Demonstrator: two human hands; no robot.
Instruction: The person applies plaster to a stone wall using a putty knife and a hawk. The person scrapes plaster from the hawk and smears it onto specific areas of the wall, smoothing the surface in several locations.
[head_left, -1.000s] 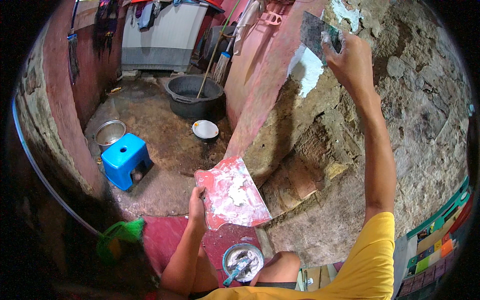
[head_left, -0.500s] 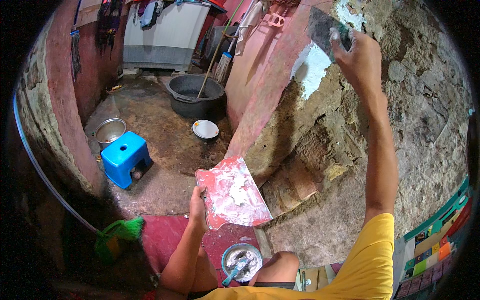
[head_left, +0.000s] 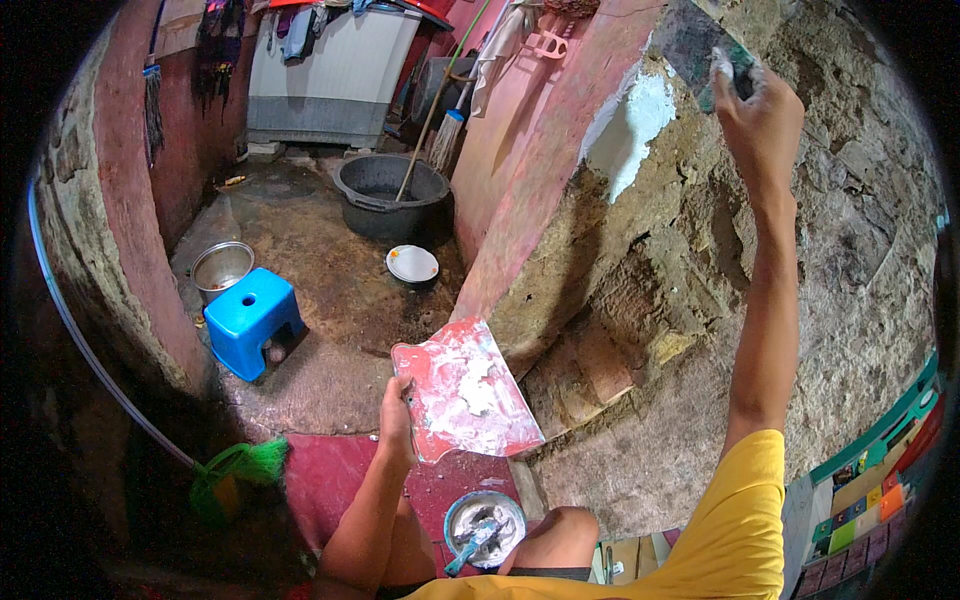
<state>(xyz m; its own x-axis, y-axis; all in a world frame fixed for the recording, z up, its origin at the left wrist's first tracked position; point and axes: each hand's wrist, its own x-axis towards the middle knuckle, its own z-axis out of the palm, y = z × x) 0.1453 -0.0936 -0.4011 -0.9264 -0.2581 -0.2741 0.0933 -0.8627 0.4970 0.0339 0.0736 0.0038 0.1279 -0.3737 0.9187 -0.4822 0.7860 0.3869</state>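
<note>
My right hand (head_left: 765, 130) is closed round a dark, flat scraper blade (head_left: 697, 52), whose face lies against the rough, crumbling wall (head_left: 690, 210) at the upper right. Beside the blade, a patch of wet white filler (head_left: 640, 120) covers part of the wall near its pink painted strip. My left hand (head_left: 398, 420) grips the left edge of a red plastic board (head_left: 425, 400) smeared with white filler, a thick lump in its middle. Between my knees stands a small tub (head_left: 516, 510) of the same white paste, with a blue-handled putty knife (head_left: 466, 556) resting in it.
Ahead on the floor are a blue stool (head_left: 240, 325), a metal bowl (head_left: 222, 262), a white plate (head_left: 412, 264) and a large dark basin (head_left: 395, 215) with a stick in it. A green broom (head_left: 255, 460) lies at the left. Colourful items (head_left: 870, 505) line the lower right.
My right hand and the scraper have moved right, away from the pink strip. More of the white filler patch now shows. My left hand and the board have hardly moved.
</note>
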